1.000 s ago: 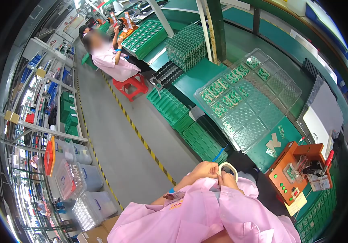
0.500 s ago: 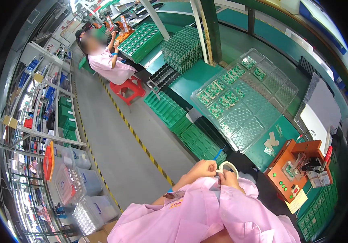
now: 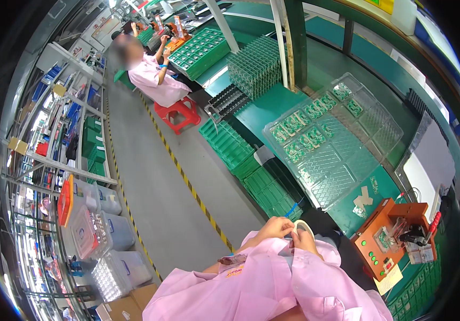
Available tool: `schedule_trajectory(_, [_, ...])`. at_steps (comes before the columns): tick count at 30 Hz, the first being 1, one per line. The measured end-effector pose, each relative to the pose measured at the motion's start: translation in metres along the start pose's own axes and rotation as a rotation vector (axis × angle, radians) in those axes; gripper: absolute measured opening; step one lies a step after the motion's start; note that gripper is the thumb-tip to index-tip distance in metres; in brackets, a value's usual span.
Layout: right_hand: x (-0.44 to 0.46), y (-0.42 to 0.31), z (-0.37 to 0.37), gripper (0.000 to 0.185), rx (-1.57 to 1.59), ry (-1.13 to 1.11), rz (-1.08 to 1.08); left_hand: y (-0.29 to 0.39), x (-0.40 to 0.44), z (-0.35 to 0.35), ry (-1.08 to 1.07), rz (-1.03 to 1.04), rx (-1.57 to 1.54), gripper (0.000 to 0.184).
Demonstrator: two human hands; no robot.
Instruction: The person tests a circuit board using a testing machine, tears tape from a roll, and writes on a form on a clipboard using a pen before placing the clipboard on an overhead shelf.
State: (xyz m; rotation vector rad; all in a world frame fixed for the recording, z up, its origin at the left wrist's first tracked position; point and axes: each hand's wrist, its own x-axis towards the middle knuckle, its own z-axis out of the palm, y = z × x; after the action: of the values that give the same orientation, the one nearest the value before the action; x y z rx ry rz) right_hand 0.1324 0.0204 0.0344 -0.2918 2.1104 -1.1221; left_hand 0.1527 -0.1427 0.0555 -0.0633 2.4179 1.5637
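Note:
In front of my pink smock, my two hands work close together on a pale cream roll of tape (image 3: 310,228). My right hand (image 3: 306,244) is closed round the lower side of the roll, which stands on edge. Against the roll's left side, my left hand (image 3: 276,228) is closed, its fingertips pinched at the tape. Whether a loose strip lies between those fingers is too small to make out. Just beyond the hands lies a thin blue strip (image 3: 293,207).
A clear plastic tray (image 3: 337,171) with several green circuit boards covers much of the bench. An orange test fixture (image 3: 370,243) stands right. Green crates (image 3: 268,187) sit beside the bench. A co-worker (image 3: 155,80) sits on a red stool (image 3: 179,113). Clear bins (image 3: 117,230) stand left.
The view has shifted, so the bench and crates appear lower and farther right. My left hand's fingers have moved closer over the roll of tape; the right hand still holds it.

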Motion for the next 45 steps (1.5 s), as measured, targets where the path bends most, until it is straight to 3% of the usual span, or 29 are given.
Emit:
schedule_trajectory(6, [-0.004,-0.027,-0.019,0.027,0.083,-0.06,-0.028,0.002,-0.001,-0.008,0.144,0.033,-0.051,0.01])
schedule_trajectory(10, [-0.001,-0.031,-0.022,0.025,-0.174,0.004,0.029,0.01,0.002,-0.01,0.145,-0.03,-0.159,0.01])
schedule_trajectory(13, [0.005,-0.024,-0.022,0.024,-0.135,0.033,0.053,0.009,0.007,-0.01,0.177,-0.067,-0.127,0.01])
schedule_trajectory(15, [0.013,-0.024,-0.03,0.022,0.05,-0.042,-0.048,0.006,0.015,-0.021,0.142,-0.054,-0.145,0.011])
schedule_trajectory(16, [0.019,-0.025,-0.029,0.019,0.315,-0.025,-0.2,0.013,0.021,-0.037,0.109,0.005,-0.122,0.013])
schedule_trajectory(17, [0.031,-0.015,-0.03,0.017,0.299,-0.072,-0.266,0.04,0.025,-0.053,0.149,0.063,-0.173,0.016])
schedule_trajectory(18, [0.018,-0.057,-0.055,0.016,0.512,-0.132,-0.29,0.064,0.029,-0.064,0.219,0.121,-0.159,0.016])
schedule_trajectory(19, [0.012,-0.084,-0.068,0.018,0.577,-0.106,-0.282,0.073,0.033,-0.076,0.156,0.05,-0.332,0.033])
schedule_trajectory(20, [0.007,-0.096,-0.075,0.021,0.687,-0.114,-0.239,0.104,0.034,-0.087,0.17,-0.018,-0.374,0.038])
schedule_trajectory(22, [-0.006,-0.123,-0.09,0.022,0.814,-0.135,-0.383,0.13,0.033,-0.1,0.238,0.121,-0.426,0.034])
schedule_trajectory(26, [-0.023,-0.14,-0.101,0.021,0.865,-0.09,-0.406,0.165,0.025,-0.105,0.274,0.219,-0.382,0.036])
schedule_trajectory(31, [-0.029,-0.138,-0.097,0.02,0.875,-0.01,-0.427,0.179,0.021,-0.088,0.258,0.331,-0.084,0.031])
schedule_trajectory(35, [-0.03,-0.133,-0.095,0.02,0.666,0.049,-0.419,0.173,0.025,-0.081,0.304,0.455,0.168,0.021])
schedule_trajectory(38, [-0.033,-0.137,-0.096,0.019,0.688,0.08,-0.385,0.174,0.025,-0.079,0.28,0.441,0.153,0.013])
schedule_trajectory(41, [-0.038,-0.139,-0.1,0.019,0.71,0.106,-0.351,0.185,0.029,-0.083,0.261,0.227,-0.136,0.016])
schedule_trajectory(45, [-0.045,-0.137,-0.113,0.02,1.032,-0.142,-0.423,0.203,0.027,-0.091,0.407,0.279,-0.219,0.022])
